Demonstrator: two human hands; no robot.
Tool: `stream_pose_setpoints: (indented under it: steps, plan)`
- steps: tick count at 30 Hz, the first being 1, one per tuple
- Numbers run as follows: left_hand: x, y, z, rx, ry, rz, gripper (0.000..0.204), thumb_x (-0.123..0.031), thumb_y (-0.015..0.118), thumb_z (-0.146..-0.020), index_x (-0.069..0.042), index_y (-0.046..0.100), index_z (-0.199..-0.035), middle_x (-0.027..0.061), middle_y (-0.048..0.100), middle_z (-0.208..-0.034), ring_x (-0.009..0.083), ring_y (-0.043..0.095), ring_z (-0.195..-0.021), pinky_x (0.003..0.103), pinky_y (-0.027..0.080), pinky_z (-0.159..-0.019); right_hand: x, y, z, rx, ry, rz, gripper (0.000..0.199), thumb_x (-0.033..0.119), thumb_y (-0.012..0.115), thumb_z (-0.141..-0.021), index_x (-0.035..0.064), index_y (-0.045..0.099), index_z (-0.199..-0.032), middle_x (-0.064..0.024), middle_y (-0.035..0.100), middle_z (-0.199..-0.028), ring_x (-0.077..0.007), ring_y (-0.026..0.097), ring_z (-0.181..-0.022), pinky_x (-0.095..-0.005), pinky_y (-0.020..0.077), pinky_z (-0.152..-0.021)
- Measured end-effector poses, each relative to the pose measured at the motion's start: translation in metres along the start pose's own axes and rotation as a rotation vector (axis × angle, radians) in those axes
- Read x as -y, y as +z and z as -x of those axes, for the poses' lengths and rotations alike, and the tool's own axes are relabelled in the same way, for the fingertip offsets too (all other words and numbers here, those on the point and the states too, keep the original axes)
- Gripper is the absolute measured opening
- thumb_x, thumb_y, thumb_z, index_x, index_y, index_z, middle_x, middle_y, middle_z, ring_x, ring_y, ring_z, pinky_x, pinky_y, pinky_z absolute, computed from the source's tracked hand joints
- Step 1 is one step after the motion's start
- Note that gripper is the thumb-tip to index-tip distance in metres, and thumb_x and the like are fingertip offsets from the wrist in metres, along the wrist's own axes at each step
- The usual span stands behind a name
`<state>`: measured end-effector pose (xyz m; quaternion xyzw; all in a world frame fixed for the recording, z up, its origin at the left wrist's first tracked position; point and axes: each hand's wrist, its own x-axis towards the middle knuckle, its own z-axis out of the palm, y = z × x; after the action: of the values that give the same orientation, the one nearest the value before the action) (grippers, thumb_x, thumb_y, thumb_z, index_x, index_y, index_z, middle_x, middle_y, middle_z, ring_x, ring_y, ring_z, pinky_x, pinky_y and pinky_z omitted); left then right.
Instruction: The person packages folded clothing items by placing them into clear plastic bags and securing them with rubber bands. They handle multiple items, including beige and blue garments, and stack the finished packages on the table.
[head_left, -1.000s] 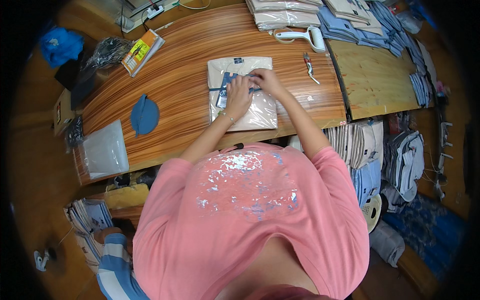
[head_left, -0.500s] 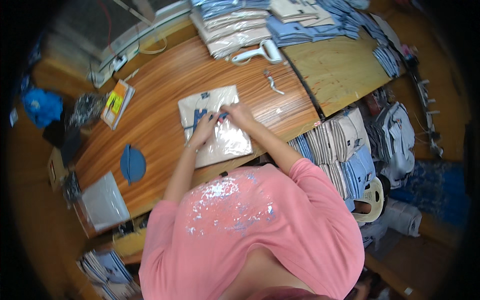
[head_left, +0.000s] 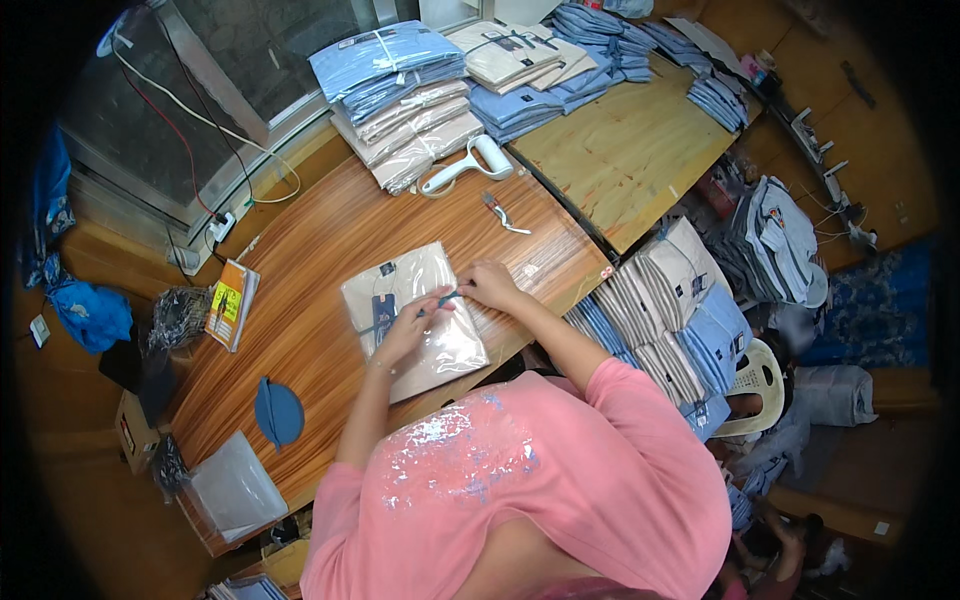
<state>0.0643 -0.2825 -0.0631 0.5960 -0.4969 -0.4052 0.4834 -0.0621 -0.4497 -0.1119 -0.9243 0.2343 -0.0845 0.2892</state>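
A folded cream garment in a clear plastic bag (head_left: 445,345) lies flat on the table. On it are a dark blue hang tag (head_left: 383,312) and a dark blue-green ribbon (head_left: 447,299), which wraps across the pack. My left hand (head_left: 403,330) rests over the middle of the pack, its fingers pinched on the ribbon. Just beyond the pack's right edge, my right hand (head_left: 490,286) is closed on the ribbon's other part. The ribbon spans the short gap between the two hands. My fingers partly hide it.
Bagged shirts (head_left: 410,110) are stacked at the back, beside a white tape dispenser (head_left: 470,165) and small snips (head_left: 505,215). To the left lie a blue ribbon roll (head_left: 279,412), a booklet (head_left: 232,305) and clear bags (head_left: 237,487). More folded shirts (head_left: 670,310) stand at the right.
The view has tilted, so the table appears lower. My right hand has drawn away to the right, stretching the ribbon between both hands. More of the hang tag shows.
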Motion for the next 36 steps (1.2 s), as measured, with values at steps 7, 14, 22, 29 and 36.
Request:
stream_pose_setpoints:
  steps: [7, 14, 22, 29, 36]
  plan:
    - [0.017, 0.003, -0.008, -0.088, -0.166, -0.168, 0.033, -0.026, 0.043, -0.094, 0.003, 0.059, -0.093, 0.0055, 0.058, -0.083, 0.0096, 0.051, -0.081, 0.022, 0.041, -0.069, 0.000, -0.022, 0.010, 0.160, 0.077, -0.094, 0.021, 0.029, 0.066, -0.072, 0.0081, 0.066, -0.075, -0.0135, 0.060, -0.076, -0.0310, 0.058, -0.075, -0.0393, 0.0453, -0.067]
    - [0.026, 0.024, -0.018, -0.175, 0.046, -0.331, 0.023, -0.011, 0.040, -0.091, 0.006, 0.055, -0.098, 0.0209, 0.060, -0.092, 0.0307, 0.057, -0.083, 0.034, 0.044, -0.076, 0.041, -0.012, 0.000, -0.086, -0.144, -0.429, 0.019, 0.023, 0.063, -0.074, 0.0058, 0.065, -0.082, -0.0126, 0.056, -0.094, -0.0303, 0.051, -0.095, -0.0389, 0.0404, -0.079]
    - [-0.001, 0.030, -0.010, -0.076, -0.161, -0.058, 0.032, -0.017, 0.036, -0.095, 0.007, 0.056, -0.094, 0.0130, 0.059, -0.092, 0.0180, 0.053, -0.091, 0.030, 0.040, -0.083, 0.011, 0.007, -0.006, 0.022, -0.234, -0.019, 0.020, 0.030, 0.060, -0.073, 0.0161, 0.069, -0.085, -0.0046, 0.054, -0.100, -0.0263, 0.041, -0.104, -0.0470, 0.0384, -0.076]
    - [0.040, -0.014, -0.034, 0.106, -0.229, -0.026, 0.025, -0.012, 0.038, -0.095, 0.005, 0.056, -0.095, 0.0075, 0.057, -0.083, 0.0135, 0.052, -0.079, 0.025, 0.042, -0.077, -0.020, 0.010, 0.005, 0.072, -0.103, -0.186, 0.020, 0.024, 0.056, -0.076, 0.0075, 0.065, -0.080, -0.0135, 0.061, -0.082, -0.0303, 0.056, -0.078, -0.0433, 0.0436, -0.065]
    - [0.018, -0.008, -0.045, 0.114, -0.365, -0.016, 0.010, 0.002, 0.051, -0.085, 0.005, 0.059, -0.091, 0.0046, 0.059, -0.080, 0.0094, 0.053, -0.071, 0.020, 0.043, -0.067, 0.043, 0.025, 0.048, -0.028, 0.051, -0.340, 0.018, 0.019, 0.055, -0.073, 0.0038, 0.064, -0.076, -0.0170, 0.062, -0.073, -0.0318, 0.059, -0.069, -0.0428, 0.0447, -0.061]
